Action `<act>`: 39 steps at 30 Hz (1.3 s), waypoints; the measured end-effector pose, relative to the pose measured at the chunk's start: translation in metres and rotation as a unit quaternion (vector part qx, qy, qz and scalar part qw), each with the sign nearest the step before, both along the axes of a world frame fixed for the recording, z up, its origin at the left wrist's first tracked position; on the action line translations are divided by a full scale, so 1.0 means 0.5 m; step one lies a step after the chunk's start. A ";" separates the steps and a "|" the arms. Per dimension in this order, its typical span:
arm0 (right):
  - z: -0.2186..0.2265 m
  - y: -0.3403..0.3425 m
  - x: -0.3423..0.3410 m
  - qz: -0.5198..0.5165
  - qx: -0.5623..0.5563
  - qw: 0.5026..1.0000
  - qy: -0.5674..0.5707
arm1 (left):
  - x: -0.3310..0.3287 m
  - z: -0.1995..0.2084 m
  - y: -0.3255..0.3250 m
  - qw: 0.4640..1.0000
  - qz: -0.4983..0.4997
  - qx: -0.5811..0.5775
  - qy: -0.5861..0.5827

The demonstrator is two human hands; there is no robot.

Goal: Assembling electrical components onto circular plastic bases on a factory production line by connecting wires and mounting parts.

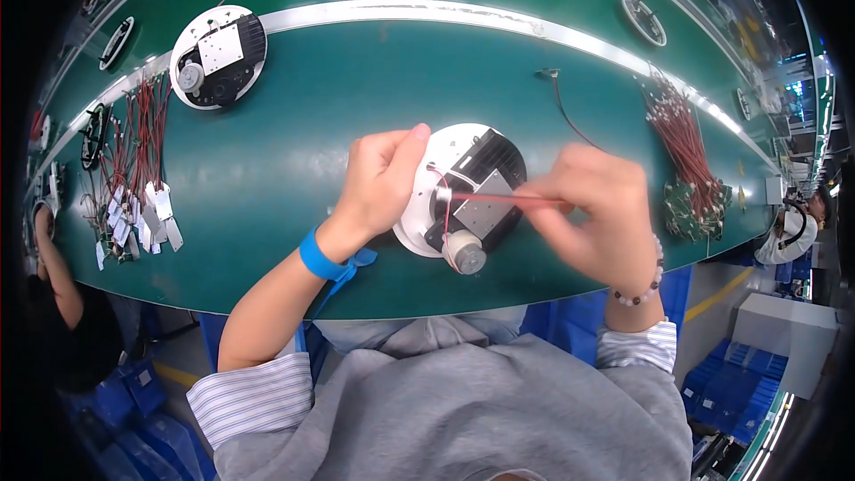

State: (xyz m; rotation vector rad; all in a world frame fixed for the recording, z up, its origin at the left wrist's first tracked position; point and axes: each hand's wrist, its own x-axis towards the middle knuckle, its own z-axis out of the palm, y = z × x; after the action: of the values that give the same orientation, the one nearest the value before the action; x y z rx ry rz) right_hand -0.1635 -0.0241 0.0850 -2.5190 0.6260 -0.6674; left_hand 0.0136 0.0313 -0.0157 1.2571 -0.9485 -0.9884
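A round white and black device base [459,138] lies in front of me on the green table. It carries a metal plate [485,205], a small grey motor [468,256] and a thin wire. My left hand [383,183] grips its left rim, thumb on top and fingers curled; part of the grip is hidden. On the right, my right hand [597,209] pinches a red wire [490,198], stretched straight across the base from a small white part [443,196] near its middle. The fingertips are slightly blurred.
A similar base [218,58] sits at the far left. Bundled red wires with white plates [142,205] lie left; red wires with green circuit boards [699,205] lie right. A loose cable [561,102] is beyond my right hand. A white rail [383,11] crosses behind. Another person's arm [58,258] shows left.
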 end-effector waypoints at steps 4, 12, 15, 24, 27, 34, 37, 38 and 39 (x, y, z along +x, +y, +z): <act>0.003 0.004 0.009 -0.040 -0.026 0.999 -0.005 | 0.006 0.001 0.006 0.999 -0.038 0.014 0.008; -0.002 0.017 0.013 -0.046 -0.087 0.995 0.017 | -0.003 -0.003 0.007 0.998 -0.046 0.034 0.039; 0.004 0.027 0.013 -0.051 -0.103 0.993 0.033 | -0.002 0.000 0.006 0.996 -0.044 0.048 0.065; 0.006 0.028 0.030 -0.040 -0.140 0.988 0.045 | -0.004 -0.008 0.007 0.994 -0.045 0.048 0.087; 0.001 0.030 0.037 -0.031 -0.128 0.991 0.020 | -0.006 -0.002 0.008 0.994 -0.037 0.053 0.084; -0.001 0.011 0.039 -0.015 -0.119 0.993 0.005 | 0.000 0.005 0.010 0.994 -0.080 0.050 0.052; -0.011 0.007 0.046 -0.017 -0.132 0.991 -0.010 | -0.002 0.008 0.010 0.993 -0.078 0.049 0.078; -0.015 0.004 0.046 -0.018 -0.132 0.991 -0.009 | 0.000 0.009 0.010 0.991 -0.085 0.059 0.086; -0.021 -0.001 0.046 -0.015 -0.118 0.993 0.002 | 0.000 0.010 0.009 0.989 -0.092 0.070 0.095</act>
State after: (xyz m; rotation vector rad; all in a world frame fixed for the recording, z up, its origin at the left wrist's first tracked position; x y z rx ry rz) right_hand -0.1404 -0.0248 0.0743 -2.7336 0.6195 -0.7882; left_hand 0.0137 0.0358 -0.0105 1.1809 -0.8693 -1.3145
